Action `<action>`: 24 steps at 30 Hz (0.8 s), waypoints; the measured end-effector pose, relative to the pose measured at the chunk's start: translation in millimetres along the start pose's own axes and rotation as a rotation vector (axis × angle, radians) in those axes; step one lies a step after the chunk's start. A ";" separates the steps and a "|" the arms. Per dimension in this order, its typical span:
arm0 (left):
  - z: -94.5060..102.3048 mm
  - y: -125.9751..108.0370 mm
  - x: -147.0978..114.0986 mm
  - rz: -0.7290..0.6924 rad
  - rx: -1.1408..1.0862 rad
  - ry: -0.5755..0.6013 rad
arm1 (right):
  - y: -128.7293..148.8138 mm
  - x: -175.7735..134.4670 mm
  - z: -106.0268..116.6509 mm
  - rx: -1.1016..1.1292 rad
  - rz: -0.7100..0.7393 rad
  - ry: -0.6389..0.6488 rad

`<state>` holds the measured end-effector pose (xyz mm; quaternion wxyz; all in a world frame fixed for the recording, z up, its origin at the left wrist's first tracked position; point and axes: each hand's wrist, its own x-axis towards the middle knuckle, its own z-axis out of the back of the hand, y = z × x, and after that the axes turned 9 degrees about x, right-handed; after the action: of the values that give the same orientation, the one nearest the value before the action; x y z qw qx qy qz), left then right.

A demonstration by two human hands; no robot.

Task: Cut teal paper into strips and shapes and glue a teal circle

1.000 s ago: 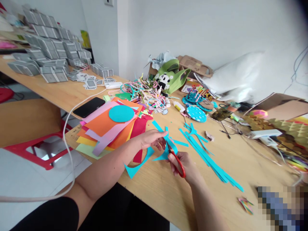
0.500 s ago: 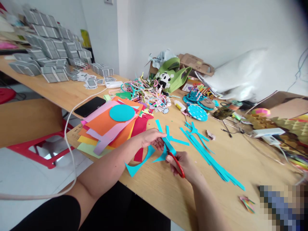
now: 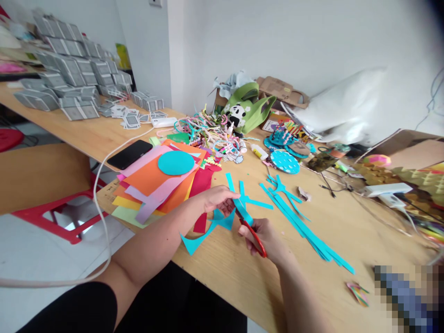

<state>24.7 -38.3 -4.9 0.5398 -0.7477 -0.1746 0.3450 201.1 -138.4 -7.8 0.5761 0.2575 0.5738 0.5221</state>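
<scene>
My left hand (image 3: pixel 222 200) is closed on a piece of turquoise paper (image 3: pixel 245 215), pinching it above the table. In my right hand (image 3: pixel 261 233) are red-handled scissors (image 3: pixel 255 238), their blades at the paper beside my left fingers. Whether the blades are fully closed I cannot tell. Below my left hand lies a curved turquoise offcut (image 3: pixel 193 244). To the right of my hands rests a bundle of long turquoise strips (image 3: pixel 301 229). A turquoise paper circle (image 3: pixel 175 163) sits on the stack of coloured sheets (image 3: pixel 149 178) at the left.
A black phone (image 3: pixel 130 154) and a white cable (image 3: pixel 100 185) are at the left. Farther back are a heap of colourful twisted pieces (image 3: pixel 208 132), a glue bottle (image 3: pixel 259 151), a green panda bag (image 3: pixel 243 111) and a dotted disc (image 3: pixel 284 162). A power strip (image 3: pixel 387 190) lies right.
The turquoise offcut under my left hand has shifted, and the scissors have moved slightly along the paper. Both hands stay in nearly the same place.
</scene>
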 end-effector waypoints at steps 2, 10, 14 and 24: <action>-0.5 -0.4 0.0 0.006 0.002 0.001 | -2.8 1.0 0.4 -0.002 0.009 0.005; -0.8 -1.5 -1.0 0.010 -0.009 -0.042 | 6.6 -0.8 -3.6 0.003 0.020 -0.025; -1.6 -1.5 -1.5 0.001 0.001 -0.043 | 11.4 -2.3 -1.5 0.037 0.018 -0.011; -3.2 -0.5 2.6 0.046 0.058 -0.071 | 13.6 -3.9 12.7 -0.050 0.078 0.107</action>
<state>28.9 -38.7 -4.7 0.5469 -0.7228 -0.1664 0.3883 209.5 -133.7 8.5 0.5300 0.2367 0.5801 0.5714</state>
